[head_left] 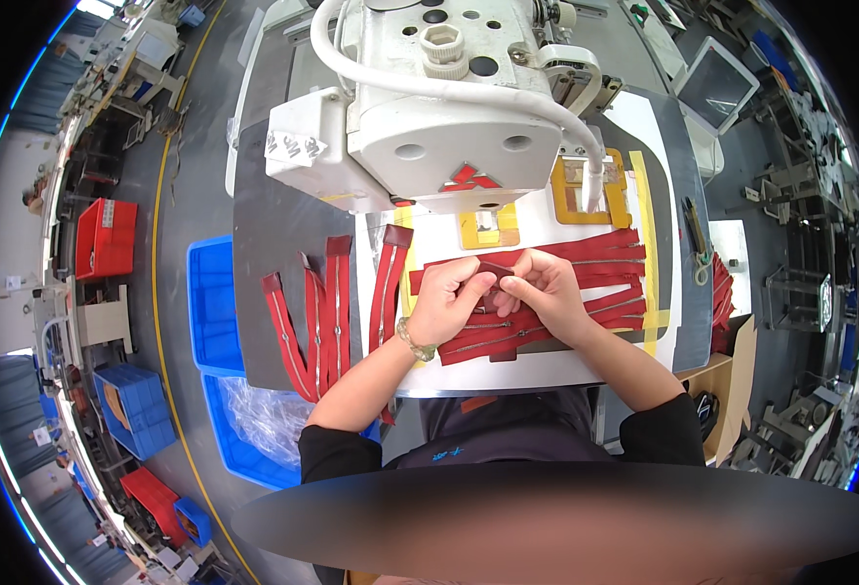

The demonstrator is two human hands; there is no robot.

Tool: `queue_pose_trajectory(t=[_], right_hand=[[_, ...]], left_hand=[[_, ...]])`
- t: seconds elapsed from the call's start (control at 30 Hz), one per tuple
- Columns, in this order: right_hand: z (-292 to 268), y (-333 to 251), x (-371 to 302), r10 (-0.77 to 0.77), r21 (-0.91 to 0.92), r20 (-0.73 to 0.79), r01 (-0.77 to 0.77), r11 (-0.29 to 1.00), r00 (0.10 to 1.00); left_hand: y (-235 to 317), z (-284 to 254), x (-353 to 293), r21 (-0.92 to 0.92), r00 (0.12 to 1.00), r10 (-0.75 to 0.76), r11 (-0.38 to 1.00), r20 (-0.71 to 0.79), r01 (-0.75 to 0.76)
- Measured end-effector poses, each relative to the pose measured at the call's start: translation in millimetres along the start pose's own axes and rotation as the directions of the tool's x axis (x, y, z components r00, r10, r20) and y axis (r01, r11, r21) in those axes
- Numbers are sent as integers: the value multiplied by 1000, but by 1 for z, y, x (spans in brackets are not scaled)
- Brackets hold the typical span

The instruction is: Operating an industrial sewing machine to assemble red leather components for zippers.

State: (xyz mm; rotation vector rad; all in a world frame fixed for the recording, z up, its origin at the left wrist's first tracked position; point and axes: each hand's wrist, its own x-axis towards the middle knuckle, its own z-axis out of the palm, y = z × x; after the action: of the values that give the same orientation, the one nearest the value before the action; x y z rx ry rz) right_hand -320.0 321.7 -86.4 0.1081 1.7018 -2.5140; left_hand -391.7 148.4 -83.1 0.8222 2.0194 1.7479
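Both of my hands meet over the table, in front of the sewing machine (pixel 459 146). Between their fingertips is a small dark red tab (pixel 494 268), partly covered by the fingers. My left hand (pixel 446 300), with a beaded bracelet at its wrist, pinches the tab's left side. My right hand (pixel 549 291) pinches it from the right. Beneath them lie several red zippers (pixel 605 255) with metal teeth, laid roughly crosswise. To the left, more red zippers (pixel 337 302) hang toward the table's front edge, and one zipper (pixel 389 273) has a broad dark red end piece.
Yellow-edged frames (pixel 561 210) lie by the machine head. Snips (pixel 698 249) rest at the table's right side. Blue bins (pixel 213 336), one holding clear plastic film (pixel 264 414), stand at left. Right of the table are hanging red zippers (pixel 724 297) and a cardboard box (pixel 737 390).
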Motion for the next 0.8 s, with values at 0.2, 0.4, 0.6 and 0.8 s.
queue_pose_trajectory(t=[0.2,0.4,0.6,0.8], right_hand=[[-11,-18,6,153,-64,92,-148,987,984],[-13,-35,2,39,-591,219,101,801,975],[-8,-19,-1,16,-222,116,10,975,993],[-10,-6,0,-11,-91,48,16,996,999]], left_hand=[[-3,-6,3,-86,987,-50,994,153,63],[-3,-12,5,90,937,-12,996,350,-20],[-6,-7,1,-132,975,-65,987,214,95],[-9,-1,-2,-50,964,-18,998,267,33]])
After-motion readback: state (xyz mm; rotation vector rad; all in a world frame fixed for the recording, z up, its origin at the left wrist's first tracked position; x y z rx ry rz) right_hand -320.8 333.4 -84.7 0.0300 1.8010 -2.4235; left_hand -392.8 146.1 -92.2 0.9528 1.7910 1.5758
